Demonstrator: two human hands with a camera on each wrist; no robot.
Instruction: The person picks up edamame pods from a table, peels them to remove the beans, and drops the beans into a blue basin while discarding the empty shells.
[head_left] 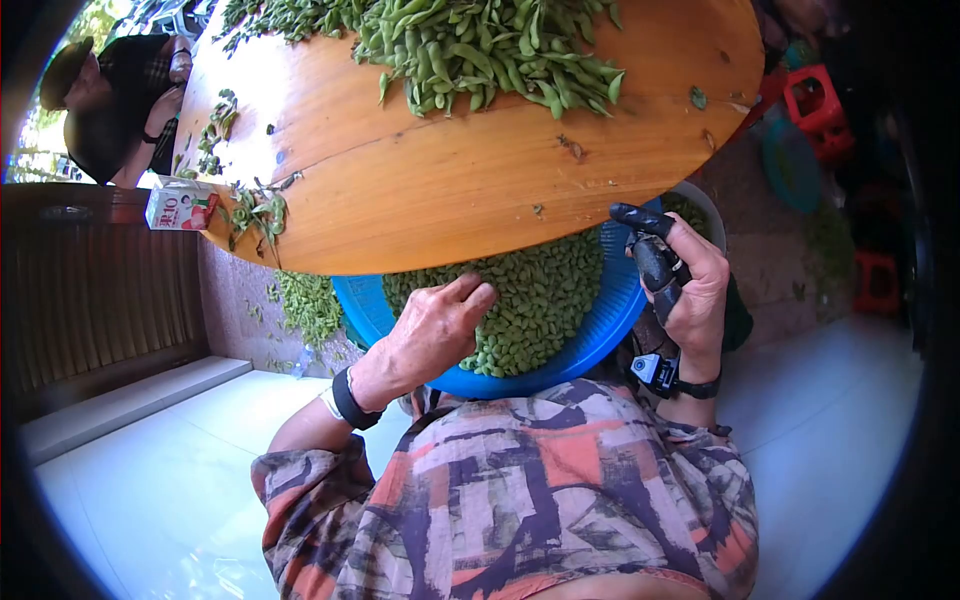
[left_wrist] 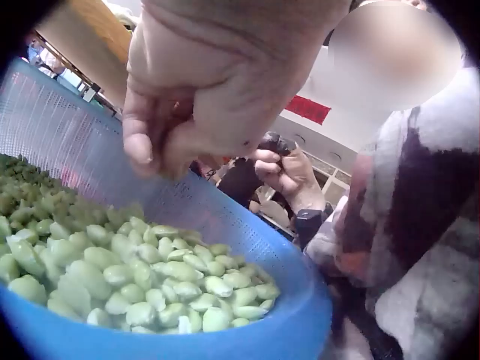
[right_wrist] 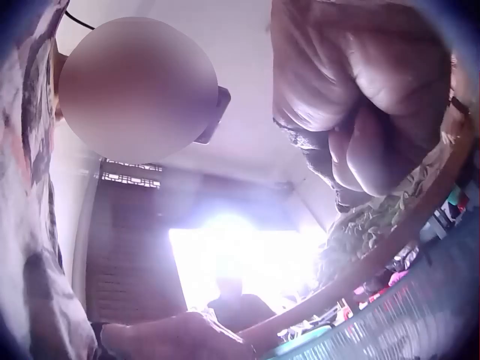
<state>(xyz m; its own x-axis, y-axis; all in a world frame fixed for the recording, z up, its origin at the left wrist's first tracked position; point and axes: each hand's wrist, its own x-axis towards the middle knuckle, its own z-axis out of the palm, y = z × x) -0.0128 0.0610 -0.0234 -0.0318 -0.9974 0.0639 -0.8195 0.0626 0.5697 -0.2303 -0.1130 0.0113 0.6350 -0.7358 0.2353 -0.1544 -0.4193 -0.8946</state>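
Observation:
A blue basket (head_left: 612, 300) of shelled green beans (head_left: 535, 300) sits in front of the person, partly under the table edge. My left hand (head_left: 440, 315) hangs over its left part, fingers curled inward; in the left wrist view that hand (left_wrist: 202, 97) is above the beans (left_wrist: 150, 277), with nothing visible between the fingers. My right hand (head_left: 695, 285) is raised at the basket's right rim. Black covers sheathe its thumb and forefinger (head_left: 640, 218). In the right wrist view its other fingers (right_wrist: 367, 150) fold toward the palm; I cannot tell whether they hold anything.
On the wooden table (head_left: 420, 190) lies a heap of green bean pods (head_left: 480, 50). A small drink carton (head_left: 180, 207) stands at its left edge. Another person (head_left: 115, 110) sits at the left. Empty pods (head_left: 310, 305) lie on the floor; a red stool (head_left: 818, 110) stands at right.

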